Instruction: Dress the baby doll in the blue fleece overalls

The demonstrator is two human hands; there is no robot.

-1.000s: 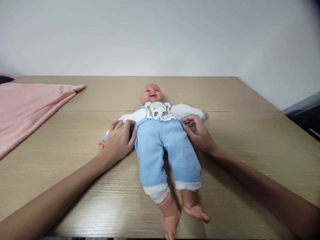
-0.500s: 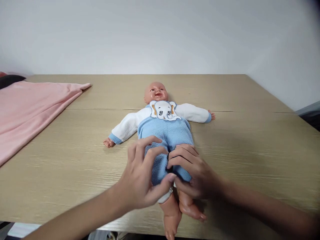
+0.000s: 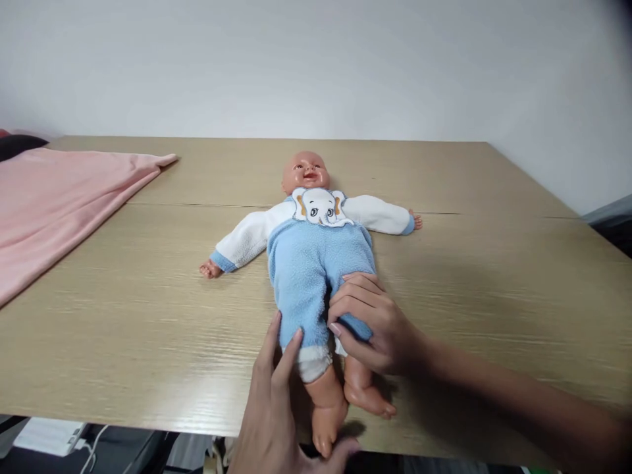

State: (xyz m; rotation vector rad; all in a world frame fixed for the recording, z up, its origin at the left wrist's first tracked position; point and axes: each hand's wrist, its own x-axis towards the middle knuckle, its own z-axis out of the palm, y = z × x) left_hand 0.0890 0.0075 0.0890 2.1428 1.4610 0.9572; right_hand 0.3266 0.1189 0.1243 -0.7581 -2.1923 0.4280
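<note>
On the wooden table a baby doll point(image 3: 305, 170) lies on its back, arms spread and feet toward me. Its fleece outfit has white sleeves, an elephant face point(image 3: 322, 209) on the chest and blue trousers point(image 3: 299, 276). My right hand point(image 3: 378, 322) curls its fingers round the trouser leg on the right, partly hiding it. My left hand point(image 3: 274, 401) is open, two fingertips against the other trouser leg and the thumb below the doll's foot point(image 3: 326, 421). A white cuff point(image 3: 313, 365) shows above that bare foot.
A pink cloth point(image 3: 74, 204) spreads over the table's left side, with a black item point(image 3: 20, 145) behind it. Below the table's front edge are a white device point(image 3: 49, 436) and a cable point(image 3: 96, 446). A wall point(image 3: 316, 72) stands behind the table.
My left hand has left the trouser front and moved down toward me, beside the lower leg and foot. My right hand stays on its trouser leg. The view has tilted slightly downward.
</note>
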